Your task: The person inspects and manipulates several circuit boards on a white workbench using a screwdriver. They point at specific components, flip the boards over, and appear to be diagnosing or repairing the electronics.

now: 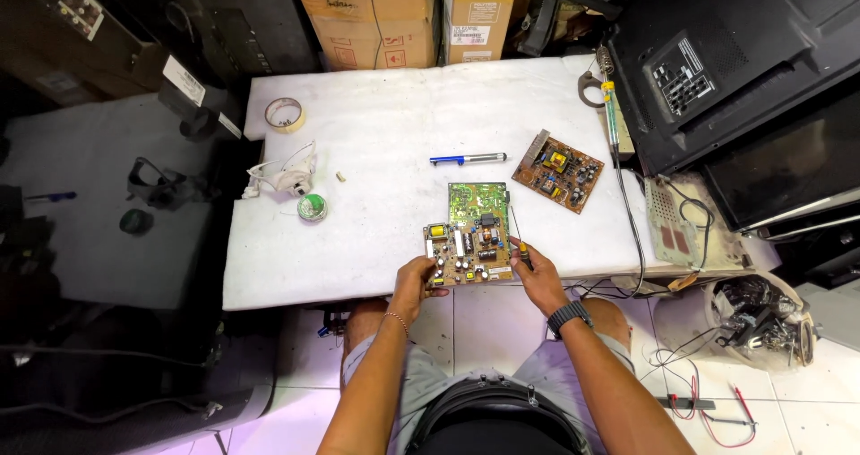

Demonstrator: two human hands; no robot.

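A tan circuit board [468,252] crowded with components lies at the near edge of the white table [376,141]. My left hand [416,281] grips its lower left corner. My right hand [536,271] is at the board's right edge and holds a thin dark screwdriver [517,233] whose shaft points away from me. A green circuit board [477,201] lies just beyond, touching the tan one.
A brown circuit board [557,170] and a blue-handled tool [468,158] lie farther back. Solder spool [312,207], white cable bundle [285,175] and tape roll [284,114] sit left. A soldering iron [611,119] and black television back [717,61] are right; cardboard boxes [372,16] behind.
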